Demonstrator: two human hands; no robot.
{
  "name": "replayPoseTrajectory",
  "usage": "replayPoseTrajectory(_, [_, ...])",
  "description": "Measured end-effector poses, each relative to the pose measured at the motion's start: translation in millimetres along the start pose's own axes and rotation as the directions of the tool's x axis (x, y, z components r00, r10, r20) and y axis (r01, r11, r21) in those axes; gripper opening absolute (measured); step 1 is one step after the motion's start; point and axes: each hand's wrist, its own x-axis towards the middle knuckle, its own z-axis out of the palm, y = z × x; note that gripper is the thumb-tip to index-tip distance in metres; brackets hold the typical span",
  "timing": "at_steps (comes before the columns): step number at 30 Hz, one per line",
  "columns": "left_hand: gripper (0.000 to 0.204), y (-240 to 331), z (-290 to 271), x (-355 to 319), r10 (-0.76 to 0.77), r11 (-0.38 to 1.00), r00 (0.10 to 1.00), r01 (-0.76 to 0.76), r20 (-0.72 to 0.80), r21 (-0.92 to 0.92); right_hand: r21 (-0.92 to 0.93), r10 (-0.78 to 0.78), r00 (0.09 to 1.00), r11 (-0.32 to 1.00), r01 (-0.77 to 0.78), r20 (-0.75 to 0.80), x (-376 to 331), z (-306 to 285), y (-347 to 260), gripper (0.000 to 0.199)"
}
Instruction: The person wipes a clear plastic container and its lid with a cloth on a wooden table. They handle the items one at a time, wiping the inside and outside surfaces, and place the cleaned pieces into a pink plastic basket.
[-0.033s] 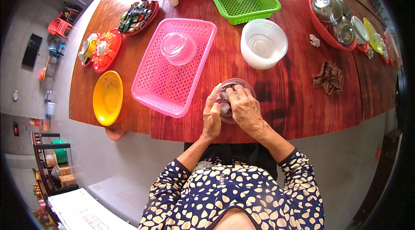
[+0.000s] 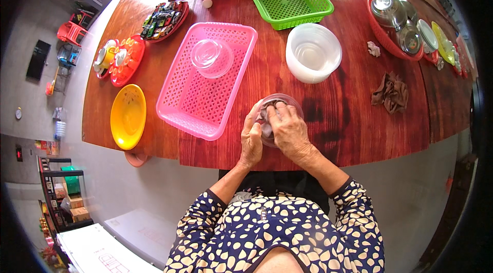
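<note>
Near the table's front edge stands a round clear plastic bowl [image 2: 294, 101]. My left hand [image 2: 252, 137] is closed round the bowl's left side, thumb at the rim. My right hand [image 2: 289, 133] reaches into the bowl from the right, its fingers bent and pressed on a crumpled whitish-grey cloth [image 2: 266, 129]. The palm hides part of the cloth and of the bowl's inside. Left of the hands lies a pink perforated basket [image 2: 176, 114] with another clear bowl [image 2: 211, 58] in it. Beyond my right hand is a stack of translucent bowls [image 2: 314, 55].
A yellow plate [image 2: 128, 119] lies at the left edge. A green basket [image 2: 287, 3] stands at the back. Toy cars fill a red tray [image 2: 181, 19]. A brown cloth [image 2: 390, 93] lies at right, below a red basket [image 2: 382, 26] of metal bowls.
My right hand has shifted very slightly left inside the bowl, with the cloth under its fingers. My left hand keeps its hold.
</note>
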Motion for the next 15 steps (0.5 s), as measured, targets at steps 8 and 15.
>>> replayPoseTrajectory(8, [0.053,9.6,0.7,-0.1,-0.065,0.993,0.998,0.067,0.020,-0.096,0.203,-0.235,0.931,0.962,0.182,0.281,5.1,-18.2,8.3,0.019])
replayPoseTrajectory(15, [0.053,14.0,0.0,2.8,-0.059,0.996,0.997,0.062,0.057,-0.066,0.106,-0.206,0.971,0.975,0.194,0.124,6.1,-27.5,15.3,0.028])
